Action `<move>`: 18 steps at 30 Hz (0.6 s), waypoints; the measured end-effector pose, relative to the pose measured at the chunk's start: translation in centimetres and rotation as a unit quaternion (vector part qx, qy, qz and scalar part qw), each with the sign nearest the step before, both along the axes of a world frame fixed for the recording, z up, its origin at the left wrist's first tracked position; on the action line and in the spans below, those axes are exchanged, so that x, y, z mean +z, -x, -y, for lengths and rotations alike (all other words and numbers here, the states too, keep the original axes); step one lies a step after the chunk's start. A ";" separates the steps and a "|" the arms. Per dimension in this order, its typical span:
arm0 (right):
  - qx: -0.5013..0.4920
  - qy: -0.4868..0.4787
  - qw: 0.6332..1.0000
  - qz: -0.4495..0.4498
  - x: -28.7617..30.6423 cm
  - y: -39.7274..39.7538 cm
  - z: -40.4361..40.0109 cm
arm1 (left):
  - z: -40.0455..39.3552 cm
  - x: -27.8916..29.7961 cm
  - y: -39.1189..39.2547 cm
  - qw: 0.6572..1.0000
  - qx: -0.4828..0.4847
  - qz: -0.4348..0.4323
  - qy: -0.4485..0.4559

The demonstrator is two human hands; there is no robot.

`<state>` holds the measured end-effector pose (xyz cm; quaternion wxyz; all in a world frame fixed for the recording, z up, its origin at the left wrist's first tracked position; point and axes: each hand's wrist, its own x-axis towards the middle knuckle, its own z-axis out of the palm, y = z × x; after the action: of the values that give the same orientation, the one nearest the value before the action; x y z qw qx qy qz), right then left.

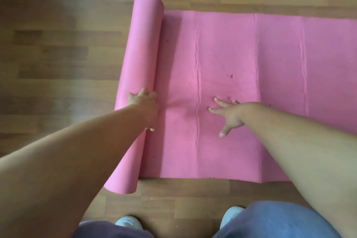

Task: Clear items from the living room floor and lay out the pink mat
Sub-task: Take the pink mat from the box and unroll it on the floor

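— Nearest the camera?
— Blue-trousered knees [270, 220] and pale shoes [128, 222] on the wooden floor [58, 54].
— And the hands?
— Right hand [230, 115] lay flat, fingers spread, pressing the unrolled part of the pink mat [241, 54] near its near edge. Left hand [144, 102] rested on the roll [141, 63] at the mat's left end, fingers bent over its top.
— Farther off?
— Only floor.

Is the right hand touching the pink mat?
Touching. The head view shows the right hand with spread fingers pressed flat on the unrolled pink mat, which dimples around them.
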<state>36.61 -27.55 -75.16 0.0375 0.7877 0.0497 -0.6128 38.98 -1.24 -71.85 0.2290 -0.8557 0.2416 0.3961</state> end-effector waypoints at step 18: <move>0.149 -0.033 0.987 0.052 -0.1 -0.6 -10.5 | -3.7 -3.2 -1.3 0.986 -0.048 0.159 0.008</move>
<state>37.19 -17.05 -75.25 0.1048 0.8030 0.1846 -0.5568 40.29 2.49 -75.02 0.2769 -0.8970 0.2462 0.2412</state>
